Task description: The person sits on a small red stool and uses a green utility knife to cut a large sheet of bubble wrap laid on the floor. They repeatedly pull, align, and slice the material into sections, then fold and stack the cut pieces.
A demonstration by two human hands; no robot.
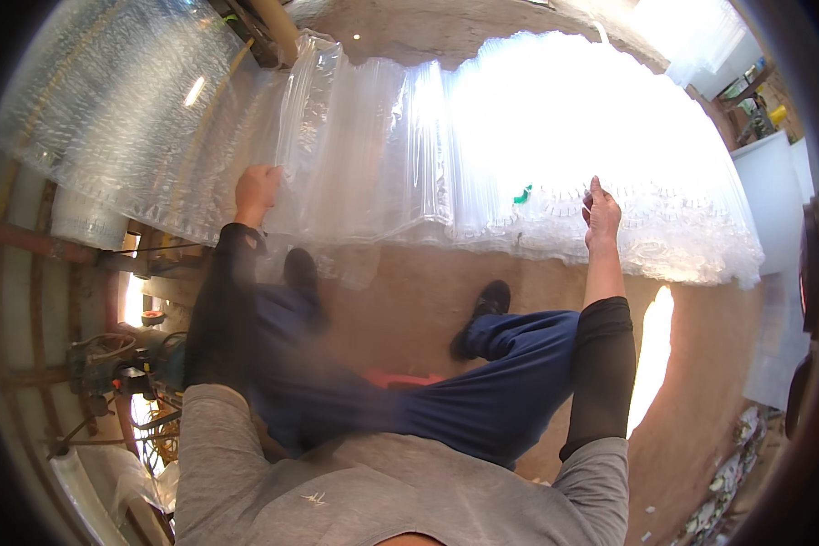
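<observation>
Before me a broad layered pile of clear plastic sheeting (375, 136) spreads from left to right, its right part washed out by glare. My left hand (256, 191) is closed at a fold of this plastic, with the fingertips pinching its edge. Above the pile's near right border, my right hand (602, 215) has its fingers curled and its thumb pointing up. Glare hides whether any film lies between those fingertips. Many ruffled plastic edges (682, 239) are stacked beneath the right hand. A small green piece (523, 195) shows among them, left of that hand.
A bubble-textured clear sheet (130, 102) slopes down at the left, over a plastic roll (89, 218). A machine with a motor (157, 358) and cables stands at lower left. My shoes (495, 298) are on the brown floor (396, 307). White panels (768, 198) stand at right.
</observation>
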